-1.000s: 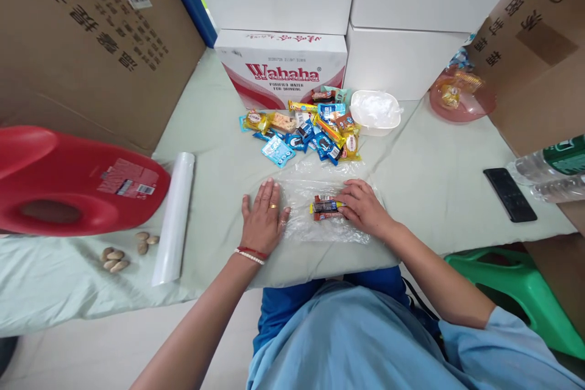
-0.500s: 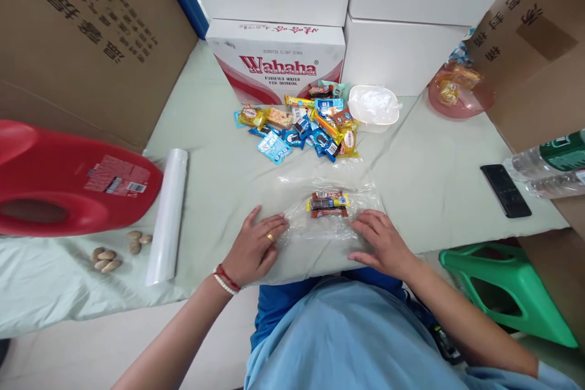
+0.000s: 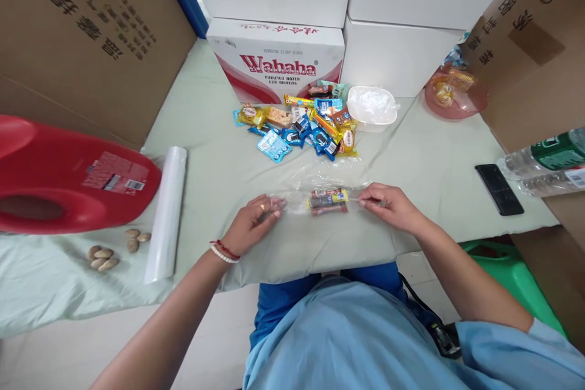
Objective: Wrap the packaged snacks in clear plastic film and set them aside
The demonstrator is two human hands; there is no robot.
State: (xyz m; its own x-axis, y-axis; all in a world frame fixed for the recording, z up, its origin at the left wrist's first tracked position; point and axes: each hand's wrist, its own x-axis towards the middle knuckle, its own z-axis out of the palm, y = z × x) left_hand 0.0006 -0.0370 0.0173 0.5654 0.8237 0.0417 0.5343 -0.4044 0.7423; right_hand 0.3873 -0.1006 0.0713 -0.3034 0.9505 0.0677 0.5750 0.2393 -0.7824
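Observation:
Several small wrapped snack bars (image 3: pixel 328 197) lie side by side on the table in front of me, with a sheet of clear plastic film (image 3: pixel 297 203) around them. The film's near edge is folded up over the bars. My left hand (image 3: pixel 256 219) pinches the film at its left end, thumb against fingers. At the right end my right hand (image 3: pixel 386 204) is closed on the film too, the fingertips close to the bars. Beyond the bars, more film lies loose and crinkled on the cloth.
A pile of wrapped snacks (image 3: pixel 304 125) lies before the Wahaha box (image 3: pixel 281 64), beside a white bowl (image 3: pixel 372 106). On the left are a film roll (image 3: pixel 167 213), a red jug (image 3: pixel 109 180) and several nuts (image 3: pixel 103 258). To the right are a phone (image 3: pixel 499 189), bottles (image 3: pixel 548 155) and a pink bowl (image 3: pixel 457 106).
Both hands have moved away from me and closed on the film. The film's near edge has come up over the snack bars, where before it lay flat toward me.

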